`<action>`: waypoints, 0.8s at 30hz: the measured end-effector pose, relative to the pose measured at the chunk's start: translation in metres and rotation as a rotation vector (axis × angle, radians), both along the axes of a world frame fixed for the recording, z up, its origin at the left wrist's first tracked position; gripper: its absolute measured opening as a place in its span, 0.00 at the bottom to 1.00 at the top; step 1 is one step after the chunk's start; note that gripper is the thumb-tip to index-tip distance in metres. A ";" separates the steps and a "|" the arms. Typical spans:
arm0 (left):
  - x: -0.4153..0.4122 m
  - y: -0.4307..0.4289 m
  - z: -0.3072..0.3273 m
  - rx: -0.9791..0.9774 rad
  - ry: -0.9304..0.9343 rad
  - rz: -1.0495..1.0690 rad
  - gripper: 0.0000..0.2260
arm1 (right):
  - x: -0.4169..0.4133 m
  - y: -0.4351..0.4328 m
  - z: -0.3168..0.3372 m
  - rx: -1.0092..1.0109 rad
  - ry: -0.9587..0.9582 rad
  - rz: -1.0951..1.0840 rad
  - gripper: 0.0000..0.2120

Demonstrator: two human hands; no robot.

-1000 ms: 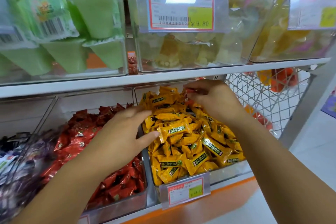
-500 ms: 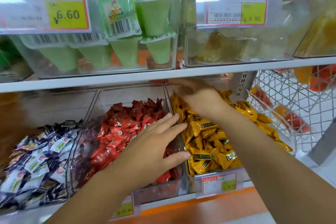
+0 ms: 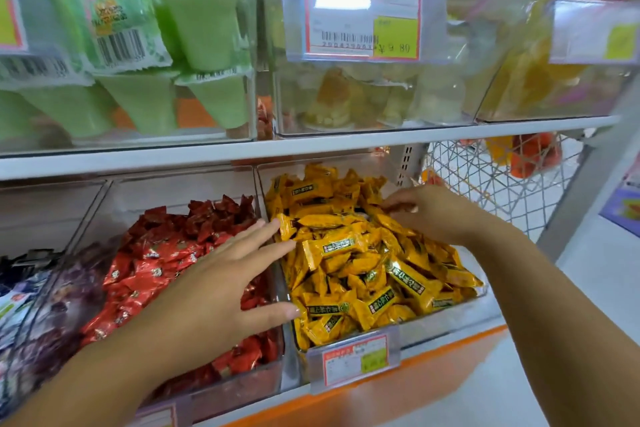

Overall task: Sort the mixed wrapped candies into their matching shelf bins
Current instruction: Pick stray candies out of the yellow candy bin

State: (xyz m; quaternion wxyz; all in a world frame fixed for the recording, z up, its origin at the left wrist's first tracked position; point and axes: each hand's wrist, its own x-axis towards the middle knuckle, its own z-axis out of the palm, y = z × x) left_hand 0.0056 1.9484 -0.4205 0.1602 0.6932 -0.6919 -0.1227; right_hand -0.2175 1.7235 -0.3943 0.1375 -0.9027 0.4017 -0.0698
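Yellow-wrapped candies (image 3: 363, 274), green labels, heaped in bin (image 3: 446, 319) at 5 o'clock; red-wrapped candies (image 3: 166, 260) in neighbouring bin at 8. My left hand (image 3: 214, 288) flat, fingers spread, empty. My right hand (image 3: 426, 211) fingers curled on yellow heap; grasp unclear.

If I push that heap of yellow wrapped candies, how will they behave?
The yellow candies are small, loose pieces heaped high, so they would probably slide and tumble, not move together. Their wrappers look glossy, likely slippery. Some near the bin's front wall might spill over.
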 end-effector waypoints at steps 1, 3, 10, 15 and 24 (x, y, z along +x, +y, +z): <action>-0.001 0.000 0.001 0.007 -0.003 0.007 0.33 | 0.003 0.000 -0.002 0.002 0.006 0.015 0.15; -0.003 0.000 0.002 0.014 -0.007 0.035 0.33 | 0.007 -0.002 -0.005 -0.002 0.013 0.023 0.17; -0.016 -0.004 0.004 -0.017 -0.005 0.119 0.36 | 0.024 -0.017 -0.019 -0.084 0.072 0.073 0.18; -0.019 -0.015 0.001 -0.052 -0.007 0.108 0.36 | 0.041 -0.023 -0.034 -0.256 0.109 0.033 0.14; -0.019 -0.041 0.002 -0.239 0.020 0.162 0.34 | 0.021 -0.015 -0.006 0.007 -0.329 0.029 0.10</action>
